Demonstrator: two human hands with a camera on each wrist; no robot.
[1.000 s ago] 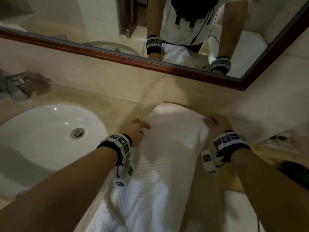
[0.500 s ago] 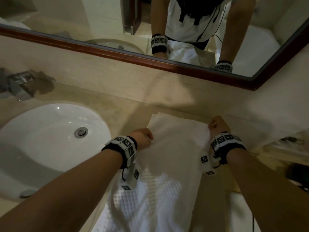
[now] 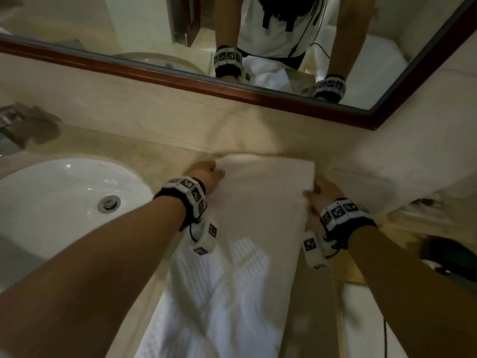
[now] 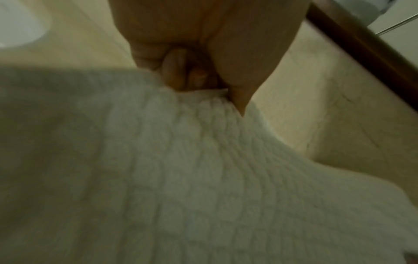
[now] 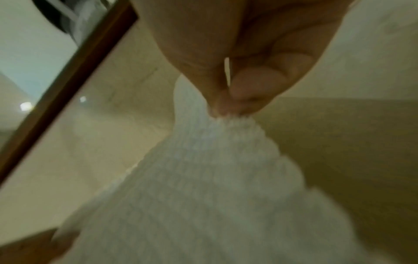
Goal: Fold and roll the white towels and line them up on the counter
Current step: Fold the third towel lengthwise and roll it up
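A long white waffle-textured towel (image 3: pixel 247 241) lies lengthwise on the beige counter (image 3: pixel 165 156), its far end near the back wall and its near end hanging over the front edge. My left hand (image 3: pixel 209 174) grips the towel's left edge near the far corner; the left wrist view shows curled fingers (image 4: pixel 174 73) pinching the towel (image 4: pixel 203 160). On the right edge, my right hand (image 3: pixel 320 192) pinches the towel (image 5: pixel 214 178) between thumb and fingers (image 5: pixel 255 85). The fabric is stretched flat between both hands.
A white sink basin (image 3: pixel 64 202) with a metal drain (image 3: pixel 109 203) sits to the left, a chrome tap (image 3: pixel 13 125) behind it. A wood-framed mirror (image 3: pixel 258 94) runs along the back wall. A dark object (image 3: pixel 449 257) lies at the right edge.
Both hands pulled the towel's far end back toward me, then pushed it out again toward the wall, so the humped end now lies flat and wider.
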